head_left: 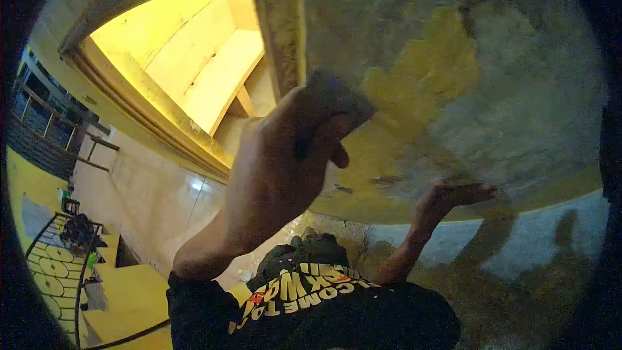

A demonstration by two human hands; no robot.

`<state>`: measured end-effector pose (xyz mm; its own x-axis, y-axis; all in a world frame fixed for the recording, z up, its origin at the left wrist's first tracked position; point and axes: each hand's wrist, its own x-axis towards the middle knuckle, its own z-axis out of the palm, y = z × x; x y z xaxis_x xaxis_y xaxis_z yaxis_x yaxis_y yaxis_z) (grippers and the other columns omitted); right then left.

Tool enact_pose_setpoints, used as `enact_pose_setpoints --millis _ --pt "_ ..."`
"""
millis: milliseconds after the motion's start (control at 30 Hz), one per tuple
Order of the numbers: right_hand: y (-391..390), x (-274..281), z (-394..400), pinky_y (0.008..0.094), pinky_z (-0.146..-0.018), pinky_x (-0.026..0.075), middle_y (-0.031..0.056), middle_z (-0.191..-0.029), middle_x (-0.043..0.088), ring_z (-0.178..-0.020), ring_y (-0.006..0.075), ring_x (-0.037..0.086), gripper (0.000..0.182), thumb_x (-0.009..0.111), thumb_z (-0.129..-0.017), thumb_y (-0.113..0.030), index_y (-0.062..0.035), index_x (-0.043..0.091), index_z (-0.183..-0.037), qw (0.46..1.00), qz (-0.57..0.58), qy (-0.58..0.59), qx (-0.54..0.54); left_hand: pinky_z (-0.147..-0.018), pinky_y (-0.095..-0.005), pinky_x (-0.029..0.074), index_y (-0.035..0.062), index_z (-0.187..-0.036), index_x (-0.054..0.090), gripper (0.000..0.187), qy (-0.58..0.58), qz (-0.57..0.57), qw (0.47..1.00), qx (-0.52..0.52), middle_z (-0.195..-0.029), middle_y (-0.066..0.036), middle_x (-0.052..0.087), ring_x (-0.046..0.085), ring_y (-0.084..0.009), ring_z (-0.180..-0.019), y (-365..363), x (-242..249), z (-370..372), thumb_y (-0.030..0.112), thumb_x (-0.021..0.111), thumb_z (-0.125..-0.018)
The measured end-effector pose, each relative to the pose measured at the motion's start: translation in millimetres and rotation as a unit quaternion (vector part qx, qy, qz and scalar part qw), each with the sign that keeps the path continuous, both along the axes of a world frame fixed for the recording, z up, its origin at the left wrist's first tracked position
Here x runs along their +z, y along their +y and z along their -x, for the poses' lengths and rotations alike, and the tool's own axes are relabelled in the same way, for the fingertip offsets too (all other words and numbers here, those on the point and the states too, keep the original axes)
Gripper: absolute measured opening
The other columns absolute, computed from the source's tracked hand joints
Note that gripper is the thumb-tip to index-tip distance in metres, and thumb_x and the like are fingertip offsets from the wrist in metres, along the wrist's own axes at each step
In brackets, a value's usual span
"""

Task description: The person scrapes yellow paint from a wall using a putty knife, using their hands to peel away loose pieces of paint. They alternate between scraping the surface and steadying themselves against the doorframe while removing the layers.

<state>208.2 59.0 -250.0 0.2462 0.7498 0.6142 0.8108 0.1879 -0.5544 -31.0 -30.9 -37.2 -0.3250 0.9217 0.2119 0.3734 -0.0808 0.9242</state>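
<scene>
My left hand (285, 142) is closed round a dark grey flat pad (340, 100), raised at the wall beside the opening's frame. Its exact kind is too blurred to make out, as is whether it touches the wall. The wall (512, 91) is grey and rough there, with a patch of yellow paint (427, 65) next to the pad. Lower on the right, my right hand (453, 194) is held out flat against or close to the wall, fingers stretched, with nothing in it.
A framed opening (278, 26) on the left shows a lit yellow space with a ledge (227, 81). Below lies a shiny tiled floor (162, 201). A black metal railing (55, 266) and yellow steps (129, 291) are at the lower left. Shadows fall on the lower wall.
</scene>
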Motion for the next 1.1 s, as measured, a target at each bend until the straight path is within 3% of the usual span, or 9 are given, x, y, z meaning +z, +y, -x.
enact_pose_setpoints --millis 67,133,200,233,400,600,667,1033,1100 --pt "1.6 0.4 3.6 0.0437 -0.106 0.002 0.0268 -0.141 -0.01 -0.131 0.0368 -0.007 0.074 0.038 -0.092 -0.039 0.0018 -0.004 -0.137 1.0 -0.003 0.001 -0.008 -0.043 -0.0248 0.041 0.004 -0.099 0.061 0.015 0.025 -0.118 0.993 0.015 -0.072 -0.007 0.063 0.054 -0.0104 -0.048 5.5 -13.2 3.0 0.013 0.055 -0.088" --pt "2.8 0.6 5.4 0.0434 -0.106 0.003 0.0267 -0.14 -0.009 -0.131 0.0365 -0.006 0.074 0.038 -0.092 -0.039 0.0018 -0.004 -0.137 1.0 -0.006 0.005 -0.012 -0.047 -0.0272 0.046 0.0013 -0.098 0.059 0.013 0.025 -0.077 0.997 0.004 -0.078 -0.009 0.064 0.06 -0.0137 -0.053 -0.5 -7.9 11.2 0.008 0.054 -0.087" --pt "2.6 -1.3 4.7 0.043 -0.106 0.003 0.0267 -0.14 -0.009 -0.131 0.0363 -0.006 0.074 0.038 -0.092 -0.039 0.0018 -0.004 -0.137 1.0 -0.006 0.007 -0.011 -0.051 -0.0385 0.049 -0.0019 -0.093 0.053 0.016 0.011 -0.1 0.995 -0.021 -0.061 -0.017 0.061 0.064 -0.0291 -0.056 -1.0 -12.9 10.9 0.011 0.057 -0.085" --pt "2.5 -2.1 4.5 0.0428 -0.106 0.003 0.0267 -0.14 -0.009 -0.131 0.0361 -0.006 0.074 0.038 -0.092 -0.039 0.0018 -0.004 -0.137 1.0 -0.005 0.008 -0.012 -0.048 -0.0289 0.048 0.0007 -0.091 0.057 0.008 0.048 -0.088 0.995 -0.011 -0.08 -0.01 0.064 0.064 -0.0163 -0.057 -3.4 -14.5 9.5 0.005 0.052 -0.087" --pt "-2.0 -1.9 3.8 0.0419 -0.106 0.004 0.0266 -0.14 -0.008 -0.131 0.0355 -0.004 0.073 0.038 -0.093 -0.039 0.0019 -0.003 -0.137 1.0 0.001 0.007 -0.016 -0.048 -0.0293 0.047 0.0002 -0.092 0.056 0.009 0.034 -0.176 0.984 0.021 -0.074 -0.012 0.064 0.063 -0.0169 -0.057 -3.6 -33.1 -1.4 0.008 0.053 -0.088" --pt "-2.8 4.8 -1.9 0.0408 -0.106 0.005 0.0265 -0.14 -0.007 -0.131 0.0347 -0.003 0.072 0.037 -0.093 -0.039 0.0019 -0.002 -0.136 1.0 0.012 0.02 -0.021 -0.052 -0.0287 0.047 -0.0024 -0.095 0.057 0.015 0.018 -0.064 0.997 -0.034 -0.074 -0.01 0.064 0.062 -0.0138 -0.058 -4.6 -20.1 15.5 0.01 0.054 -0.089" --pt "-5.3 4.1 -3.9 0.0404 -0.106 0.005 0.0264 -0.14 -0.007 -0.131 0.0344 -0.003 0.071 0.037 -0.093 -0.039 0.0019 -0.002 -0.136 0.999 0.026 0.024 -0.014 -0.051 -0.033 0.049 -0.0016 -0.094 0.054 0.018 -0.019 -0.11 0.993 -0.039 -0.059 -0.014 0.061 0.064 -0.022 -0.056 -1.9 -19.9 6.6 0.015 0.056 -0.087" --pt "-13.7 8.1 0.8 0.0384 -0.106 0.007 0.0262 -0.139 -0.005 -0.131 0.033 0.0 0.07 0.037 -0.093 -0.039 0.002 0.0 -0.136 0.978 0.17 0.09 0.08 -0.049 -0.0245 0.043 0.0007 -0.098 0.058 0.013 -0.015 -0.064 0.997 0.046 -0.073 -0.005 0.063 0.056 -0.0109 -0.053 -0.3 -15.3 -4.9 0.01 0.053 -0.089" --pt "-13.4 7.5 3.2 0.0408 -0.103 0.016 0.0306 -0.136 0.015 -0.128 0.0371 0.018 0.063 0.04 -0.094 -0.035 0.0062 0.015 -0.134 0.984 0.15 0.088 0.039 -0.049 -0.0236 0.042 0.0015 -0.098 0.059 0.013 -0.018 -0.057 0.997 0.05 -0.072 -0.005 0.062 0.055 -0.0102 -0.053 -0.4 -14.2 -7.5 0.009 0.052 -0.09"
